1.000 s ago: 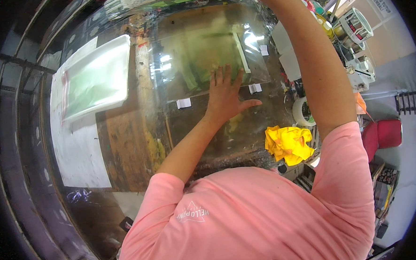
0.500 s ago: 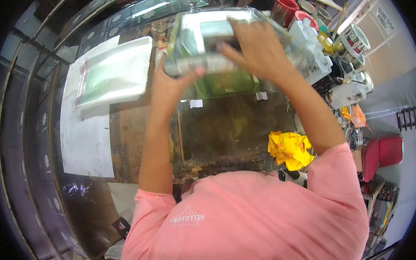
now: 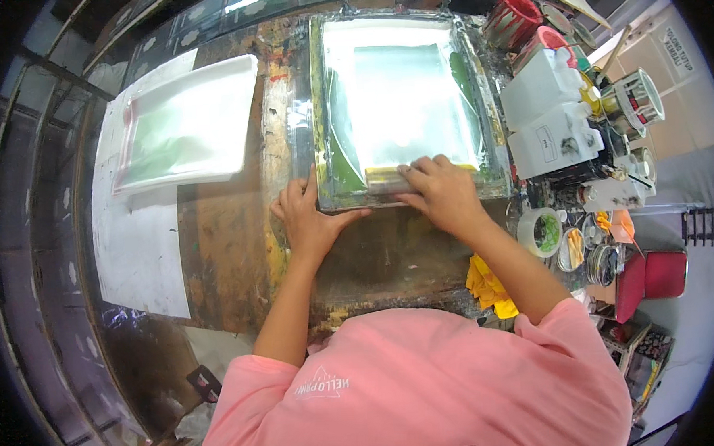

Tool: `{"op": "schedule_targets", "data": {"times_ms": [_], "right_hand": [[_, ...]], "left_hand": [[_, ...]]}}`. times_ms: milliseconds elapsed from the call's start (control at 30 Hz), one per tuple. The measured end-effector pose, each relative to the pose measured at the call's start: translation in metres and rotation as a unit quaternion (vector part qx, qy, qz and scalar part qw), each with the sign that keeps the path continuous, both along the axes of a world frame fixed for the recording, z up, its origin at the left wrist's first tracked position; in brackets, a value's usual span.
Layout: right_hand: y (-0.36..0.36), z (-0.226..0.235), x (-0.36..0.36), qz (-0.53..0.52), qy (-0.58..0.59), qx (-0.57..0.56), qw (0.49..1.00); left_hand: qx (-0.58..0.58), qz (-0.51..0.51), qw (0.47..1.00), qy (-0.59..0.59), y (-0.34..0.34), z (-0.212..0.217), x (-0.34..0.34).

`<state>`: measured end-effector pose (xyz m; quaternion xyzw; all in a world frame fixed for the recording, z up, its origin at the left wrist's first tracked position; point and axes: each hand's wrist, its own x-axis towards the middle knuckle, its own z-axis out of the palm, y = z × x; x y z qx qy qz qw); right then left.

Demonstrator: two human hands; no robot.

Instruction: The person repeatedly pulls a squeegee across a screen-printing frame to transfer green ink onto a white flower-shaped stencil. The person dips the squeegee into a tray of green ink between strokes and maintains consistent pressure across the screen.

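Two hands (image 3: 308, 221) (image 3: 446, 194), one framed screen (image 3: 407, 107), one squeegee (image 3: 385, 178), one red chair (image 3: 665, 275)

The wooden counter (image 3: 221, 250) is blotched with dried paint. On it lie a white paper sheet (image 3: 137, 259), partly under a stack of clear plastic sheets (image 3: 187, 131); a screen-printing frame (image 3: 320, 112); and a crumpled yellow cloth (image 3: 489, 287) near the front edge.

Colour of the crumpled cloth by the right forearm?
The crumpled cloth is bright yellow; it shows best in the head view.
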<state>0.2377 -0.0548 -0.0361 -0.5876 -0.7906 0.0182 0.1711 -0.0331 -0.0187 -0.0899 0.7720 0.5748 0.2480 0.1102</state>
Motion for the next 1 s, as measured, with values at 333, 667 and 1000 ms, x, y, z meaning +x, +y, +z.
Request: {"op": "schedule_targets", "data": {"times_ms": [333, 667, 1000], "right_hand": [[0.243, 0.004, 0.065, -0.011, -0.037, -0.012, 0.999], [0.246, -0.027, 0.077, -0.004, -0.057, 0.088, 0.994], [0.014, 0.034, 0.000, -0.020, -0.084, -0.056, 0.995]], "left_hand": [[0.033, -0.003, 0.999, -0.005, 0.001, 0.006, -0.002], [-0.012, -0.005, 0.996, -0.093, -0.002, 0.009, 0.000], [-0.007, -0.003, 0.997, -0.074, -0.005, 0.008, -0.001]]}}
